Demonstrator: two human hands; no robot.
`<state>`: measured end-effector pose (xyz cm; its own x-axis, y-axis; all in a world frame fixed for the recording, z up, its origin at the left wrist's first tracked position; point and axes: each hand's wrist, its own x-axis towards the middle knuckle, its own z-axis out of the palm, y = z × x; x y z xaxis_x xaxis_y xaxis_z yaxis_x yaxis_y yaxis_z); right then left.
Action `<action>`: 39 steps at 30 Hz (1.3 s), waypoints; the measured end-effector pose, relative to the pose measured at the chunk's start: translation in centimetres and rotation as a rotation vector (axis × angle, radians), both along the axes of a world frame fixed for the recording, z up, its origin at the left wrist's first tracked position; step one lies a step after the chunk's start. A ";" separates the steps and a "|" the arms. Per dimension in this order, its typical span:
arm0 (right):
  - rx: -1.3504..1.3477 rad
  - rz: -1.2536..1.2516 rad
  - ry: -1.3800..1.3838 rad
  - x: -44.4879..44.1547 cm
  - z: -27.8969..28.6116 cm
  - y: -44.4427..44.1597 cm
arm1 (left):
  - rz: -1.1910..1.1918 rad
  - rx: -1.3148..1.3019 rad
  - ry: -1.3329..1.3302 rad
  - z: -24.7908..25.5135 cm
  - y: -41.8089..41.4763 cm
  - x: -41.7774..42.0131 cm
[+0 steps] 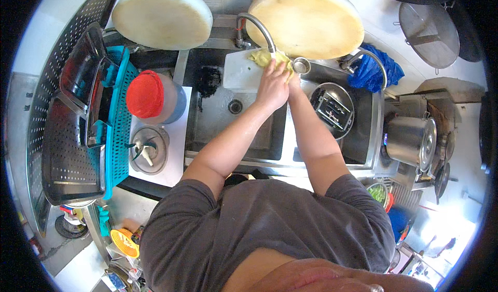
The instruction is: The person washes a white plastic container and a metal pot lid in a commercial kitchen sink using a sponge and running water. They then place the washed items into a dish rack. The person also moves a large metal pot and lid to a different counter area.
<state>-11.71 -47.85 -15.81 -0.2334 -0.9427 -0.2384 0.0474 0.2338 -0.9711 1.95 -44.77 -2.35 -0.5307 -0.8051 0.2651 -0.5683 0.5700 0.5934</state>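
A yellow cloth (260,56) is bunched beneath the spout of the curved metal faucet (260,22). My left hand (273,87) lies over it with the fingers bent onto the fabric. Close beside it, my right hand (294,83) also holds the cloth; its fingers are mostly hidden by the cloth and my left hand. Under the hands, a white plastic board or tray (237,72) rests at the back of the left sink basin (218,124). A small round metal cup or strainer (301,65) sits just right of the cloth.
Two thick round cutting boards (161,17) lean along the back. In the right basin stands a round metal pan (340,97). A second faucet (365,54) arches beside a blue plastic bag (375,70). Left are a red-lidded container (146,94), a clear lid (159,159) and a teal basket (120,136).
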 end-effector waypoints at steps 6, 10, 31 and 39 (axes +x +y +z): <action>0.070 -0.195 -0.623 4.4 11.0 0.4 | 0.184 -0.155 -0.269 0.7 -1.1 -0.3; 0.046 -0.213 -0.676 1.1 7.9 -0.8 | 0.123 -0.106 -0.285 1.8 -2.2 -1.5; 0.286 -0.261 -0.185 1.0 10.0 1.4 | 0.195 0.277 0.024 0.1 -8.0 0.6; 0.075 -0.125 -0.684 -1.2 8.7 2.5 | 0.238 0.995 0.561 -9.5 -7.8 9.0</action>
